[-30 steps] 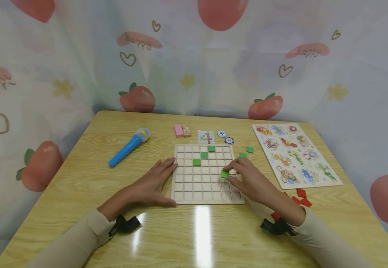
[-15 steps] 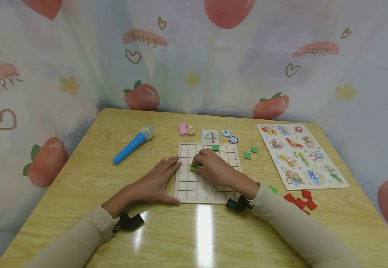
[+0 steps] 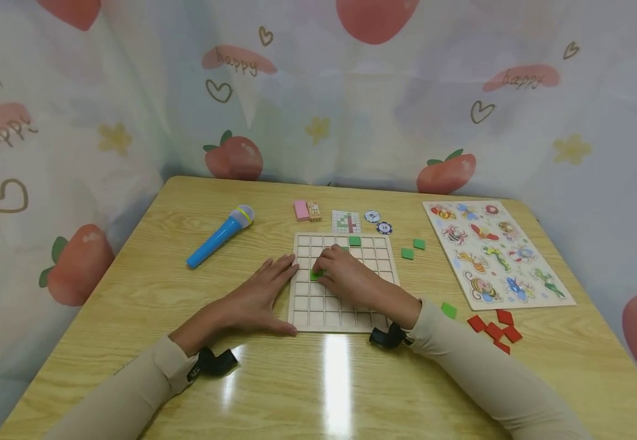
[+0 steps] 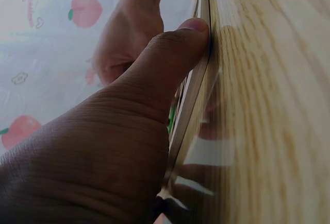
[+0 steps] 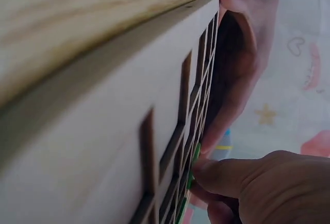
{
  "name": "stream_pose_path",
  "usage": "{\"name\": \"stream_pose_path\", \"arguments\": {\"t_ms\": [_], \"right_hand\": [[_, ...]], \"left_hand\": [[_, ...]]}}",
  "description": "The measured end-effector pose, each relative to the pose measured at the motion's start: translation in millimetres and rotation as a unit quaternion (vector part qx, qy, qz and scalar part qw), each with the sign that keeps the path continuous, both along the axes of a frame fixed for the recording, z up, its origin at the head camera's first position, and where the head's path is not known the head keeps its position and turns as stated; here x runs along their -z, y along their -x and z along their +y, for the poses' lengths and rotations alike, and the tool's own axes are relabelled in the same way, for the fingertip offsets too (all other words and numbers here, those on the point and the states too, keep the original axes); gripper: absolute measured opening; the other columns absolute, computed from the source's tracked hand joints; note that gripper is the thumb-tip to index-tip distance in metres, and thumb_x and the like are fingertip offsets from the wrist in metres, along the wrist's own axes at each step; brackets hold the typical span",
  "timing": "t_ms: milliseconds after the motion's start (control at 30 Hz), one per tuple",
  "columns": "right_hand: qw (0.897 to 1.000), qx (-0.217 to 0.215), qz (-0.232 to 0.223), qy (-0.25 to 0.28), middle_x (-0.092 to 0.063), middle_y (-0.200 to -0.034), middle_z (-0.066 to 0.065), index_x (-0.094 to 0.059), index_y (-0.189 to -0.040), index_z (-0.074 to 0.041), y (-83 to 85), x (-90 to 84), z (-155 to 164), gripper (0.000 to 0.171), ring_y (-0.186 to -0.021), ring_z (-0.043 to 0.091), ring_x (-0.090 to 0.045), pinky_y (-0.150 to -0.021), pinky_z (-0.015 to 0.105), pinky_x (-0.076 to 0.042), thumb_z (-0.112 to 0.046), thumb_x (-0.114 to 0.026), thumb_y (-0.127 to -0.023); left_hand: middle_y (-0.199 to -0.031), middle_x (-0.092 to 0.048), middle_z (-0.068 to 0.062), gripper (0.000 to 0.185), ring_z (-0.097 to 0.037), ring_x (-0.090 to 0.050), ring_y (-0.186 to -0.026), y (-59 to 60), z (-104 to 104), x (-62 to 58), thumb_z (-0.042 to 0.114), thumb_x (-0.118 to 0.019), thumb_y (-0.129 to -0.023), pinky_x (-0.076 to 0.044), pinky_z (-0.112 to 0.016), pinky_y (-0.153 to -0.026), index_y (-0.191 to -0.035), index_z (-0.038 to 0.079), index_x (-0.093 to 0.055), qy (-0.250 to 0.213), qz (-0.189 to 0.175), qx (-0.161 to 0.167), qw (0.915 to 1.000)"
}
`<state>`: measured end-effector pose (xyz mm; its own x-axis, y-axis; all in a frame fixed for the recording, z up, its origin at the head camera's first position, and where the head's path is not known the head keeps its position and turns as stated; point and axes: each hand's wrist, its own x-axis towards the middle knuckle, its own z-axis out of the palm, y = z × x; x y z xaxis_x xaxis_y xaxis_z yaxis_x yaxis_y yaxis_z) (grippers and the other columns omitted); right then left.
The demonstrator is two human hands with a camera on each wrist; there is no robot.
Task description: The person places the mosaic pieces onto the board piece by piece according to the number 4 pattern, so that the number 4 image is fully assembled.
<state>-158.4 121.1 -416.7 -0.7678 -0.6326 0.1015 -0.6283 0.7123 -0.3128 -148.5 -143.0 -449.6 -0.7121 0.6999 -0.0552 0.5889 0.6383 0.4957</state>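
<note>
Green tile (image 3: 316,275) is on the gridded wooden board (image 3: 316,304), second column from the left, about mid-height. Right hand (image 3: 351,281) pinches it: thumb and fingertips clamped at the tile, other fingers bunched behind. Right wrist view shows the thumb tip against green at the board's surface (whether the tile is fully down in its cell, can't tell).

Left hand (image 3: 258,299) is spread, fingers apart and extended, thumb well away from them. Fingertips touch the board's left edge; thumb lies by the near left corner, against the edge in left wrist view. Nothing gripped there.

Also on the board: a top-row green tile (image 3: 355,241), plus another green piece (image 3: 345,249) partly hidden behind the right hand.

Just beyond the far edge: pattern card (image 3: 345,222), with two poker chips (image 3: 384,228) right of it, pink block (image 3: 301,210) and patterned block (image 3: 314,211) left. Right of the board: two loose green tiles (image 3: 408,253), one more green square (image 3: 449,310) by the right sleeve, five red tiles (image 3: 494,332) clustered, lowest partly covered. Bug-picture board (image 3: 485,250) lies farther right. Blue toy microphone (image 3: 222,236) lies slanted to the left. All on a wood-grain table (image 3: 274,391).
</note>
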Motion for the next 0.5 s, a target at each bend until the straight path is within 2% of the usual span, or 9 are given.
{"name": "stream_pose_path", "arguments": {"t_ms": [133, 200, 267, 333, 400, 500], "right_hand": [[1.000, -0.001, 0.005, 0.014, -0.071, -0.124, 0.008, -0.076, -0.122, -0.009, -6.0, -4.6, 12.8, 0.020, -0.116, 0.027, -0.060, -0.101, 0.044, -0.055, -0.008, -0.071, -0.102], [0.999, 0.011, 0.011, 0.044, -0.070, -0.126, 0.009, -0.074, -0.125, -0.009, -10.2, -9.9, 27.1, 0.022, -0.117, 0.028, -0.061, -0.099, 0.045, -0.056, -0.008, -0.069, -0.103], [0.995, 0.039, 0.033, 0.090, -0.070, -0.126, 0.009, -0.072, -0.126, -0.008, -14.4, -16.8, 46.3, 0.024, -0.111, 0.027, -0.062, -0.092, 0.044, -0.057, -0.007, -0.069, -0.103], [0.985, 0.080, 0.067, 0.135, -0.071, -0.122, 0.008, -0.072, -0.125, -0.009, -17.8, -23.6, 68.5, 0.022, -0.100, 0.023, -0.062, -0.081, 0.039, -0.056, -0.006, -0.068, -0.104], [0.973, 0.121, 0.098, 0.171, -0.072, -0.118, 0.008, -0.072, -0.124, -0.009, -20.5, -28.5, 91.5, 0.021, -0.090, 0.018, -0.057, -0.073, 0.033, -0.050, -0.006, -0.066, -0.105], [0.958, 0.174, 0.130, 0.189, -0.072, -0.113, 0.008, -0.072, -0.124, -0.010, -23.2, -30.8, 122.9, 0.020, -0.085, 0.011, -0.050, -0.070, 0.027, -0.040, -0.006, -0.064, -0.106]], "left_hand": [[-0.182, -0.010, -0.011, 0.133, -0.034, -0.010, -0.169, 0.4, 1.5, 1.9, 0.075, -0.085, -0.074, -0.012, -0.059, -0.137, -0.171, 0.008, -0.022, 0.002, 0.007, 0.001, 1.0000], [-0.182, -0.010, -0.011, 0.134, -0.035, -0.010, -0.169, 0.2, 2.5, 2.8, 0.076, -0.084, -0.074, -0.012, -0.060, -0.137, -0.171, 0.008, -0.022, 0.002, 0.005, 0.001, 1.0000], [-0.182, -0.010, -0.011, 0.134, -0.036, -0.010, -0.169, -0.1, 2.7, 2.0, 0.075, -0.085, -0.073, -0.013, -0.061, -0.137, -0.171, 0.008, -0.022, -0.001, 0.003, -0.002, 1.0000], [-0.182, -0.010, -0.011, 0.134, -0.036, -0.009, -0.169, -0.5, 2.6, 0.0, 0.074, -0.086, -0.073, -0.013, -0.061, -0.137, -0.171, 0.009, -0.022, -0.002, -0.001, -0.007, 1.0000], [-0.182, -0.010, -0.010, 0.133, -0.037, -0.009, -0.169, -0.6, 2.3, -1.0, 0.073, -0.086, -0.073, -0.013, -0.061, -0.137, -0.171, 0.010, -0.022, -0.002, -0.002, -0.011, 0.9999], [-0.182, -0.010, -0.010, 0.134, -0.038, -0.009, -0.169, -0.7, 2.3, -0.5, 0.074, -0.086, -0.073, -0.013, -0.062, -0.137, -0.171, 0.010, -0.022, -0.001, -0.006, -0.010, 0.9999]]}}
